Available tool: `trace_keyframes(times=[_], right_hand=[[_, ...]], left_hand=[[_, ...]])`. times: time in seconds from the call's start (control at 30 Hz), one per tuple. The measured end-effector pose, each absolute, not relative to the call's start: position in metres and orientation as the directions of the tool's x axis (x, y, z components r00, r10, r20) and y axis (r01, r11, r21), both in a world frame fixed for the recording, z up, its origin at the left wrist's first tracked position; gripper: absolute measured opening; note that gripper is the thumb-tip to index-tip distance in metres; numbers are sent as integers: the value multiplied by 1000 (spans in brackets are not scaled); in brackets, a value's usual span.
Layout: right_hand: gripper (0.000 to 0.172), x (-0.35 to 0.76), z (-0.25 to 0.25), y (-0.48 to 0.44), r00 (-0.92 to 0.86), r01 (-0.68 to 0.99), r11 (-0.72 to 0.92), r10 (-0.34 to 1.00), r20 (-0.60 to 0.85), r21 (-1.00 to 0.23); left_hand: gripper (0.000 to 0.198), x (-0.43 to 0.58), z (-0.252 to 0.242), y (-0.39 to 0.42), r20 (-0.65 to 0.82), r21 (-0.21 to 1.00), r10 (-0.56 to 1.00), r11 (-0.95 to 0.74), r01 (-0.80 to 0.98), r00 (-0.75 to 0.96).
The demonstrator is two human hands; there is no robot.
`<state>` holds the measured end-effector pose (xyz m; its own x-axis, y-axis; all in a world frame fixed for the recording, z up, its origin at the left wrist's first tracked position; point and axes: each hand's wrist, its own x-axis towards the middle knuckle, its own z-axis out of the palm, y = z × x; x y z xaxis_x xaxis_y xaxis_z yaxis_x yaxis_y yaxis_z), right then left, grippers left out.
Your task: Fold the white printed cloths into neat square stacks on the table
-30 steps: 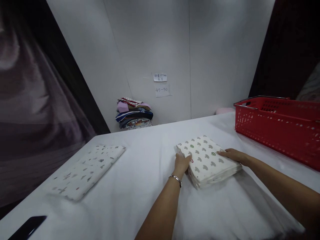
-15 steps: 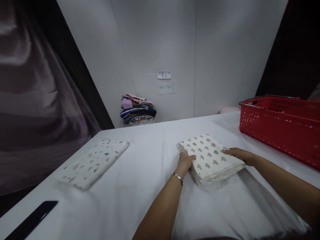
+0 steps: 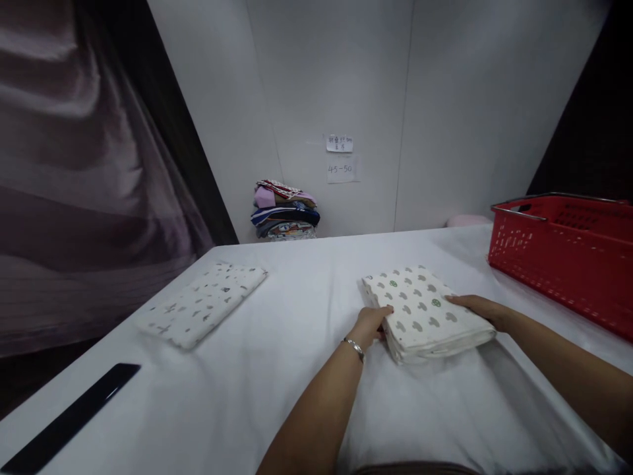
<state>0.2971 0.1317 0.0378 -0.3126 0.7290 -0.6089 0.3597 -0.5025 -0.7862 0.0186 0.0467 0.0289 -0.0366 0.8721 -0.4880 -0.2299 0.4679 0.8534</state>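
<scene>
A folded white cloth (image 3: 420,310) with grey mushroom-like prints and a few green motifs lies on the white-covered table, right of centre. My left hand (image 3: 372,324), a silver bracelet at its wrist, grips the cloth's left edge, thumb on top and the other fingers mostly hidden below. On the opposite edge, my right hand (image 3: 481,311) holds the cloth between a thumb on top and fingers hidden underneath. Another folded white cloth (image 3: 205,303) with small scattered prints rests on the left part of the table.
A red plastic basket (image 3: 564,254) with metal handles stands at the right. A long black flat object (image 3: 74,415) lies front left. Behind the table's far edge rises a stack of folded fabrics (image 3: 285,211). Paper signs (image 3: 342,169) hang on the wall; a pinkish curtain (image 3: 109,198) hangs at left.
The view has turned slightly left, so the scene shifts right in the picture. My left hand has slid a little nearer along the cloth's edge; both hands still hold it.
</scene>
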Motion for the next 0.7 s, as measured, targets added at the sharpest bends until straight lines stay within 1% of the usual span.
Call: trace_keyframes(times=[0.13,0.2,0.27,0.37,0.47,0.57,0.63,0.7], right_hand=[[42,293,42,131,-232,370,-402,833,-502,-838],[41,290,47,133,-191,414,-350,869,-457,-840],[40,286,55,135,-170,494,-263,905,-389,-829],[38,276,67,135,-175,656,-54,959,-222,-753],[34,262,73,128,-220,788,136,973,-67,-601],[33,251,75,119,-266,851,226,964,-18,-474],[34,248,76,115,-281,849,243,960,-12,-469],[37,247,78,114,-275,818,229,961,-10,-527]], left_hand=[[48,25,30,47,-471,864,876,435,-254,-106],[49,28,29,48,-453,875,880,408,-261,-143],[49,31,27,49,-423,897,887,380,-228,-187],[45,35,24,52,-335,942,913,314,-121,-233],[42,39,23,51,-256,966,934,258,-23,-250],[41,41,26,45,-194,969,937,229,89,-292],[39,37,32,42,-151,968,942,202,147,-300],[37,28,41,41,-113,969,946,173,177,-303]])
